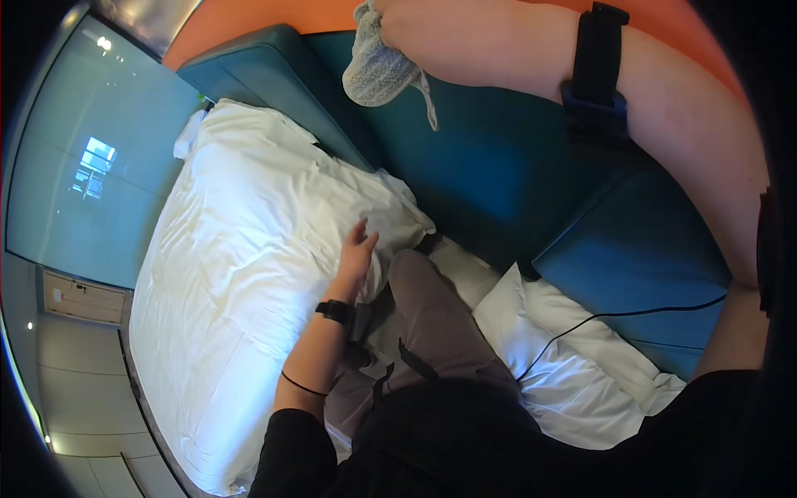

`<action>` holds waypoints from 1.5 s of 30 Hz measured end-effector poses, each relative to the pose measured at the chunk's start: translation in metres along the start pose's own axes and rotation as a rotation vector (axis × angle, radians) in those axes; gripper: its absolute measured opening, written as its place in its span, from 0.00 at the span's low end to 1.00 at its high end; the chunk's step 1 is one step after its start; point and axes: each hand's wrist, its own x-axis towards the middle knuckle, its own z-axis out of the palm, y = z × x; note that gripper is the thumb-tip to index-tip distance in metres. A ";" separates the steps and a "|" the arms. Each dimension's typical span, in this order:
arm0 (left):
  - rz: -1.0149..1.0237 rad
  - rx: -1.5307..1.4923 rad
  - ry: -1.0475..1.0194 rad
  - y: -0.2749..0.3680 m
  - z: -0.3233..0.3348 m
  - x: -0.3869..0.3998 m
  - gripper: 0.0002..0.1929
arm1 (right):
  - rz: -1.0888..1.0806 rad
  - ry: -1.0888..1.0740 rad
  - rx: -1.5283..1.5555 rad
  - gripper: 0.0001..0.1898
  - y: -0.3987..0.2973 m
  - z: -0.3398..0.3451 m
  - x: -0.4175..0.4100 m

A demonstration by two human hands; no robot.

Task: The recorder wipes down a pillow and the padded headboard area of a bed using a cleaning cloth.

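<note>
At the top of the head view, my right hand (405,25) grips a crumpled grey cloth (372,71), with one thin end hanging down. It is raised at the upper edge of the dark teal padded headboard (461,149), in front of the orange wall (320,15); whether the cloth touches either surface cannot be told. The upper part of this hand is cut off by the frame. My left hand (357,256) holds nothing, fingers apart, over the near side of the white bedding (249,224). Contact with the bedding there is unclear.
My bent knee (411,274) is between the bed and white pillows (573,373) on the right. A black cable (598,316) runs across those pillows. Beyond the bed stands a large glass panel (93,155), with a wooden door (84,299) farther off.
</note>
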 end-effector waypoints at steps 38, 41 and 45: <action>0.393 0.778 -0.781 -0.050 0.075 -0.070 0.11 | 0.173 -0.454 0.151 0.10 -0.010 -0.014 -0.032; 0.388 0.802 -0.801 -0.048 0.080 -0.066 0.11 | 0.183 -0.468 0.153 0.10 0.001 -0.008 -0.035; 0.462 0.871 -0.795 -0.047 0.084 -0.065 0.10 | 0.186 -0.472 0.156 0.09 -0.005 -0.011 -0.028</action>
